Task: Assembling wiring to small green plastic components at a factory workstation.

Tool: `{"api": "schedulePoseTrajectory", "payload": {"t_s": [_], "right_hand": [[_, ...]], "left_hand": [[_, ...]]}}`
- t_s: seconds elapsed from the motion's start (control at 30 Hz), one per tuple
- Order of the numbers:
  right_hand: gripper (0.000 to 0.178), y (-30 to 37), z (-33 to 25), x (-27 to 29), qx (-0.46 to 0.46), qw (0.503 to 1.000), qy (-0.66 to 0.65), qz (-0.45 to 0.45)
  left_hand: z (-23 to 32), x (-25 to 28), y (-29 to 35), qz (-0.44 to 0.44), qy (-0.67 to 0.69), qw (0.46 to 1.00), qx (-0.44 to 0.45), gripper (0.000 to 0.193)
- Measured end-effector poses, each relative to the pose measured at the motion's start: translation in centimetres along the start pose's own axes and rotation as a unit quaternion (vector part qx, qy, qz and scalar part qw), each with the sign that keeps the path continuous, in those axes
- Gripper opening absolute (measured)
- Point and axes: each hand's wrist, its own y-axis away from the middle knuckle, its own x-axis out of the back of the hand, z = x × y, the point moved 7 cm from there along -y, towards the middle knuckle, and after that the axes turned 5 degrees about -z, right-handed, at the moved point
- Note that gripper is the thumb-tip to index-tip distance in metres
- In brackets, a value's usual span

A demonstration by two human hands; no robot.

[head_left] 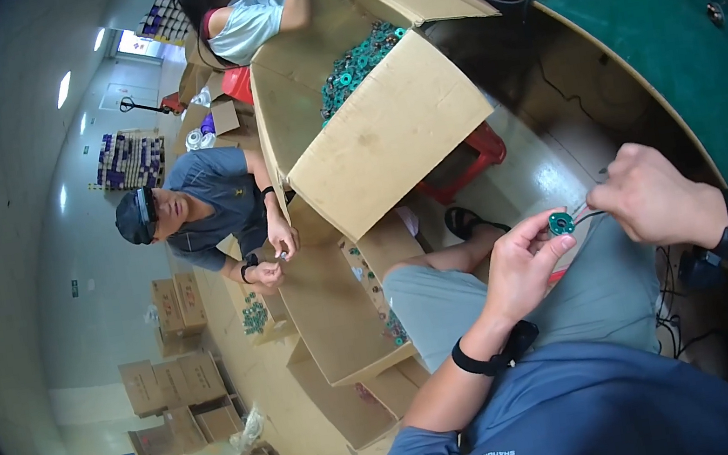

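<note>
My left hand [525, 267] pinches a small round green circuit board [561, 223] with a hole in its middle, between thumb and fingers above my lap. Just right of it my right hand [656, 195] is closed around a thin dark tool [590, 214]. The tool's tip reaches toward the board's edge; I cannot tell whether they touch. Most of the tool is hidden in my fist, so its exact kind does not show.
A large open cardboard box [388, 134] full of green round parts stands ahead, on a red stool [467, 163]. Another open box [339, 311] sits left of my knee. A green-topped table [635, 27] curves along the right. Two co-workers sit beyond the boxes.
</note>
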Motion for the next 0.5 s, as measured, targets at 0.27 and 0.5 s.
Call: {"api": "schedulePoseTrajectory", "payload": {"t_s": [0.27, 0.5], "right_hand": [[0.004, -0.4, 0.6, -0.2, -0.012, 0.998, -0.048, -0.033], [0.002, -0.3, -0.1, -0.3, -0.008, 0.996, -0.074, -0.042]], "left_hand": [[-0.5, -0.8, -0.1, -0.034, 0.034, 0.999, 0.026, 0.032], [-0.1, -0.6, -0.1, -0.023, -0.002, 1.0, -0.008, 0.033]]}}
